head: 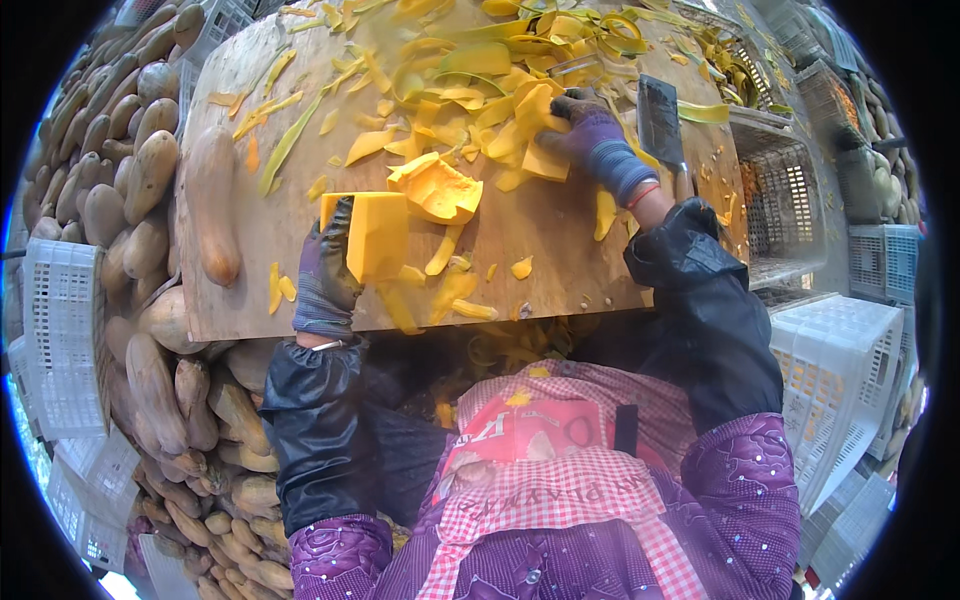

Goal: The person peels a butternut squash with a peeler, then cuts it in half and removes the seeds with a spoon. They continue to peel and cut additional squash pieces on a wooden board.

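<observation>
My left hand (326,262), in a dark-coated knit glove, grips a squared block of peeled orange squash (379,238) near the board's front edge. Just right of that block lies a hollowed squash piece (437,187), its cavity facing up. My right hand (589,131), gloved as well, is at the right side of a heap of squash trimmings (480,112). Its fingers touch yellow pieces there; whether they close on one is unclear. A thin metal tool (574,66), partly hidden, shows beyond those fingers. Right of this hand rests a cleaver (660,120) with a broad dark blade.
One unpeeled butternut squash (214,206) lies on the wooden board (300,202) at left. Many whole squashes (154,360) are piled beyond its left edge. Plastic crates (836,375) stand at right, another crate (66,337) at left. Green peels (480,60) cover the far side.
</observation>
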A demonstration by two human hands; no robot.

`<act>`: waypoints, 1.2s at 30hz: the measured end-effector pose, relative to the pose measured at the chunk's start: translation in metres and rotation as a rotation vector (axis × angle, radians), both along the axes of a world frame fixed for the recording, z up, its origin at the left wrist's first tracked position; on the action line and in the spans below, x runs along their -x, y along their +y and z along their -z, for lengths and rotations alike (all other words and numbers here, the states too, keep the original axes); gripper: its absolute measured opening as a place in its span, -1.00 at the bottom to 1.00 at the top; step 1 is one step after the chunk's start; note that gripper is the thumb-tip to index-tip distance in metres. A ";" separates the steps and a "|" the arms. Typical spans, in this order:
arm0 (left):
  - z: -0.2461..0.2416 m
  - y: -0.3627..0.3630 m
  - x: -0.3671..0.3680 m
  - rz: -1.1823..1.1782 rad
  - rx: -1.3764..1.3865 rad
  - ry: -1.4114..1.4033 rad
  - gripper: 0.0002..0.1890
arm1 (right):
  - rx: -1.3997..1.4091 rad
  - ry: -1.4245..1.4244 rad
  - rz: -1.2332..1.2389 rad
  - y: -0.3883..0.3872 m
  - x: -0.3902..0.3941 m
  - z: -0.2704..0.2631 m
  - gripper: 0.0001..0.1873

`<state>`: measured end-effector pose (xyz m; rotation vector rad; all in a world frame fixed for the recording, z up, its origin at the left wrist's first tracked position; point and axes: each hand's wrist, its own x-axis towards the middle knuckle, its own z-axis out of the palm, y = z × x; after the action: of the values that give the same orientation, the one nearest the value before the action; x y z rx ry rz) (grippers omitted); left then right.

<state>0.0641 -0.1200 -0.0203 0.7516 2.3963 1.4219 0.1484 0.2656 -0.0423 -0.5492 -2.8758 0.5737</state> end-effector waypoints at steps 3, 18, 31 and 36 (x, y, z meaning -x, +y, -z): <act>0.009 0.006 -0.002 0.140 0.088 0.174 -0.56 | 0.028 -0.159 0.025 -0.010 0.005 0.002 -0.33; 0.051 0.038 -0.023 -0.053 -0.613 -0.434 -0.64 | 1.124 0.339 0.193 -0.039 -0.020 0.001 -0.34; 0.041 0.040 -0.010 -0.031 -0.570 -0.813 -0.60 | 1.333 0.163 -0.185 -0.096 0.008 0.025 -0.60; 0.066 0.039 -0.007 0.318 -0.077 0.397 -0.56 | 0.505 0.469 -0.616 -0.109 0.006 0.068 -0.66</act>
<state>0.0714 -0.0811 -0.0859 1.4814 2.3528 1.3365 0.1427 0.1567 -0.1103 0.4089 -2.3943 1.3247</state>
